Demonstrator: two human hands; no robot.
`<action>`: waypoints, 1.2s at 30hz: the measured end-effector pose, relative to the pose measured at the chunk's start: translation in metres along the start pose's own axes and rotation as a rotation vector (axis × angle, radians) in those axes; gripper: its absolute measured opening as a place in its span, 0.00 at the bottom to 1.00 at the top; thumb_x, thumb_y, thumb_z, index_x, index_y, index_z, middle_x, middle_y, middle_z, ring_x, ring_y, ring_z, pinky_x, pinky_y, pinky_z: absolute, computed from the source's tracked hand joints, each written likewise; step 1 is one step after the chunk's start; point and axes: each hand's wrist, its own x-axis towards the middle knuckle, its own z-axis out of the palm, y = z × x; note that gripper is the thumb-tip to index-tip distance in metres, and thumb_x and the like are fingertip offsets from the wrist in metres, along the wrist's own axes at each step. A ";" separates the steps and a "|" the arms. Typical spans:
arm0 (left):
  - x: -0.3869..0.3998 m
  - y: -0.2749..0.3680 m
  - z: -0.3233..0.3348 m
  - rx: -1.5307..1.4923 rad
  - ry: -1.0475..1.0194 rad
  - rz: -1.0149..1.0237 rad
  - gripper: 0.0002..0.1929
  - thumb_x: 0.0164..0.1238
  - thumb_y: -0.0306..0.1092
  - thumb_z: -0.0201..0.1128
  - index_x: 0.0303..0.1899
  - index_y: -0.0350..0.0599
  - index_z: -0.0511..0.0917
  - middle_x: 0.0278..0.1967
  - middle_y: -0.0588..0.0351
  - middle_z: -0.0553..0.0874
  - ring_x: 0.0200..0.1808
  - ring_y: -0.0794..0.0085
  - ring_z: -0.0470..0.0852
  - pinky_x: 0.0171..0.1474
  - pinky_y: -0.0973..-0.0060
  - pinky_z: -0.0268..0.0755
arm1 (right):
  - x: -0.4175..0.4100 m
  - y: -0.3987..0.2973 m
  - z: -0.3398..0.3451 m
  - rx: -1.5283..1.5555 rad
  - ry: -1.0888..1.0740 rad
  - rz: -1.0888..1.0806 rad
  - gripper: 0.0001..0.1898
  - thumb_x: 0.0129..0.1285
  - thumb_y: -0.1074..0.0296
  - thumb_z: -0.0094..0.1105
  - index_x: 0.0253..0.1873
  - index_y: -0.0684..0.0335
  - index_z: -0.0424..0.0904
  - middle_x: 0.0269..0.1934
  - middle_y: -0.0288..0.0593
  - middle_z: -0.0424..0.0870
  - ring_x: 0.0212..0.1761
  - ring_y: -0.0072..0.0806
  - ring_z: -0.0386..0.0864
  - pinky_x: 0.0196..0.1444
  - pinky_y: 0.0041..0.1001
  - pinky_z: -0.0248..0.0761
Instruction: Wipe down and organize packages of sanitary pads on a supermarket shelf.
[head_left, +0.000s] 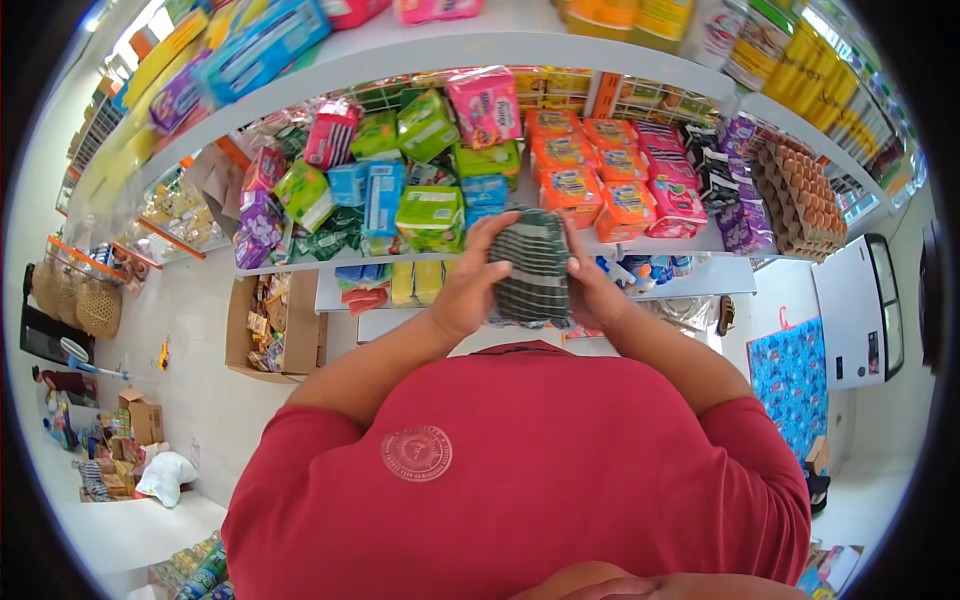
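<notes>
Between both hands I hold a dark green striped package (531, 266) in front of the middle shelf. My left hand (478, 274) grips its left side, with the thumb on the near face. Against its right side lies my right hand (591, 281). Behind the package, the white shelf (345, 259) bears loosely heaped packs, among them a green pack (431, 217), a blue pack (384, 199) and a pink pack (486, 109). To the right of my hands stand stacked orange packs (568, 196), pink packs (675, 202) and purple packs (742, 225).
Egg trays (806, 195) are stacked at the shelf's right end. An upper shelf (465, 52) with bottles and packs crosses above. Below left stands an open cardboard box (292, 330) of small packets. A lower shelf (705, 277) juts out beneath; a white freezer-like appliance (855, 315) is far right.
</notes>
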 end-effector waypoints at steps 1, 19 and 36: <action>0.004 0.006 -0.002 0.299 -0.060 0.004 0.28 0.67 0.41 0.54 0.67 0.45 0.65 0.63 0.49 0.62 0.67 0.63 0.60 0.71 0.70 0.47 | 0.002 0.012 0.003 0.264 -0.129 0.201 0.30 0.64 0.58 0.59 0.68 0.61 0.64 0.62 0.48 0.74 0.61 0.40 0.74 0.62 0.42 0.70; 0.147 0.072 -0.486 0.526 0.896 -0.108 0.20 0.62 0.30 0.57 0.56 0.42 0.75 0.40 0.56 0.82 0.38 0.71 0.80 0.43 0.75 0.73 | -0.045 0.067 0.038 0.313 0.215 0.029 0.36 0.60 0.49 0.60 0.70 0.58 0.60 0.63 0.50 0.72 0.62 0.46 0.73 0.63 0.47 0.68; 0.151 0.135 -0.373 0.777 -0.126 -0.398 0.26 0.49 0.30 0.75 0.53 0.45 0.77 0.43 0.59 0.84 0.46 0.74 0.81 0.51 0.72 0.73 | -0.027 0.083 0.058 0.391 0.465 0.099 0.27 0.65 0.65 0.57 0.68 0.58 0.62 0.58 0.50 0.75 0.54 0.43 0.79 0.56 0.43 0.74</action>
